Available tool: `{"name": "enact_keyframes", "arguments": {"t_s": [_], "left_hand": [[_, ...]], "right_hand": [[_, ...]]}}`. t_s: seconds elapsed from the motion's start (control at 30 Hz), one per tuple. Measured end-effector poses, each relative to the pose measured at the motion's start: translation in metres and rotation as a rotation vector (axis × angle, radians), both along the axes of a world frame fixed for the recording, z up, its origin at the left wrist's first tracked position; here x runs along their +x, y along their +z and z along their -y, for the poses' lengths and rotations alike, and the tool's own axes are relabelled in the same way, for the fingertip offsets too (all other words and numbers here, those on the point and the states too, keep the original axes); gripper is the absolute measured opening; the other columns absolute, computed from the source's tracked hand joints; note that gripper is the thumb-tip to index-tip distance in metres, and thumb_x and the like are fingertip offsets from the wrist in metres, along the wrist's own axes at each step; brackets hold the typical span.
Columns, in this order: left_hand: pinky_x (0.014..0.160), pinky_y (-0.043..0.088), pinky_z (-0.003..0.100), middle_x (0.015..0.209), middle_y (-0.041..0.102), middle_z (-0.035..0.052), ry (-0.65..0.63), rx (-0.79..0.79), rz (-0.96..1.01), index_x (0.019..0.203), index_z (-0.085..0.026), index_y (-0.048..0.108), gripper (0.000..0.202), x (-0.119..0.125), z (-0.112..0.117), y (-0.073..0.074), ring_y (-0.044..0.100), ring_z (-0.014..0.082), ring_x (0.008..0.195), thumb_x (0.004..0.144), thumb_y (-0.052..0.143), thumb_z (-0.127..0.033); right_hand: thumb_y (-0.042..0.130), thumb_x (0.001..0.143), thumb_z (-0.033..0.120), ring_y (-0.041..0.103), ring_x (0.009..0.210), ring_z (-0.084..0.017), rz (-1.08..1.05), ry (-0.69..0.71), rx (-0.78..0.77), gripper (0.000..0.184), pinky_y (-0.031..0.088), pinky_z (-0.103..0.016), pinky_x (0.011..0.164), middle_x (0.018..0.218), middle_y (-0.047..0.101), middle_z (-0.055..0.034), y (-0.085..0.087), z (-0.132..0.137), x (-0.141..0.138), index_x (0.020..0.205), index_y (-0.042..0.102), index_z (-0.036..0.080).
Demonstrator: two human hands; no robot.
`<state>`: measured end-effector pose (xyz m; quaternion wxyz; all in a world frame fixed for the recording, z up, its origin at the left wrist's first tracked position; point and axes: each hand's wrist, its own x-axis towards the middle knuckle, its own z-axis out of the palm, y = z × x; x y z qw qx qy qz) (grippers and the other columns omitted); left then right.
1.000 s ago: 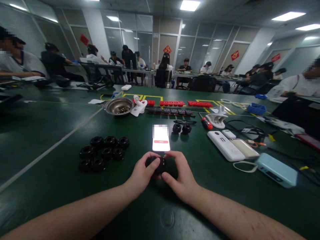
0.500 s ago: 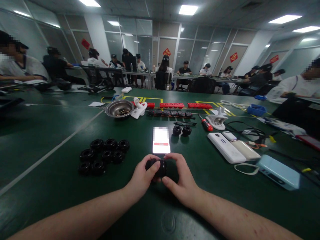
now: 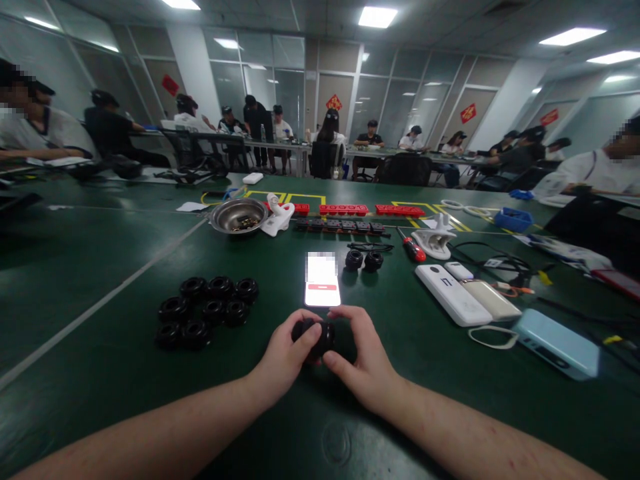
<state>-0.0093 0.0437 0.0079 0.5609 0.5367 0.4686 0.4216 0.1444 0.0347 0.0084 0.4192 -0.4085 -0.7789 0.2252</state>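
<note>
My left hand [image 3: 285, 357] and my right hand [image 3: 363, 360] meet over the green table [image 3: 100, 373], both closed round a small black wheel-like part [image 3: 320, 335] held between the fingertips. Just beyond them lies a lit phone [image 3: 322, 280] face up. To the left sits a cluster of several black rubber wheels [image 3: 207, 303]. Two more black wheels [image 3: 364, 260] rest behind the phone.
A metal bowl [image 3: 239, 217] with small parts, a white clamp [image 3: 279, 215], red strips [image 3: 344, 209], a red-handled screwdriver [image 3: 411, 247], white power banks [image 3: 453, 293] and a pale blue box [image 3: 557, 343] lie around. People sit at tables on both sides and behind.
Both hands stay on the black part, with small finger shifts. The view has shifted slightly.
</note>
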Motion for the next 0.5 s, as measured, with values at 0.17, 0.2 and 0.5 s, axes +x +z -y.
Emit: {"name": "enact_keyframes", "arguments": {"t_s": [0.17,0.2,0.5], "left_hand": [[0.049,0.042,0.024,0.069,0.052,-0.0017,-0.008,-0.007,0.016,0.082,-0.019,0.049,0.03,-0.0001,-0.0018,-0.0037,0.053,0.0137,0.057,0.071,0.048,-0.046],[0.048,0.042,0.024,0.07,0.052,-0.0012,-0.006,-0.006,0.016,0.083,-0.018,0.049,0.031,-0.0003,-0.0021,-0.0044,0.052,0.0138,0.057,0.072,0.047,-0.047],[0.044,0.038,0.02,0.07,0.051,-0.0022,-0.025,0.0,0.033,0.086,-0.018,0.048,0.034,-0.0011,-0.002,-0.0059,0.049,0.0099,0.052,0.072,0.047,-0.049]], "right_hand": [[0.056,0.075,0.028,0.047,0.089,-0.022,0.041,0.028,0.048,0.028,0.04,-0.038,0.077,0.093,0.053,-0.0056,0.0013,-0.0011,-0.0019,0.101,0.048,0.021],[0.056,0.075,0.026,0.047,0.091,-0.022,0.035,0.046,0.067,0.031,0.04,-0.038,0.079,0.095,0.052,-0.0056,0.0017,-0.0005,-0.0024,0.104,0.047,0.021],[0.055,0.076,0.03,0.048,0.089,-0.023,0.044,-0.016,0.043,0.028,0.04,-0.04,0.077,0.092,0.054,-0.0063,0.0021,-0.0001,-0.0024,0.102,0.049,0.021]]}}
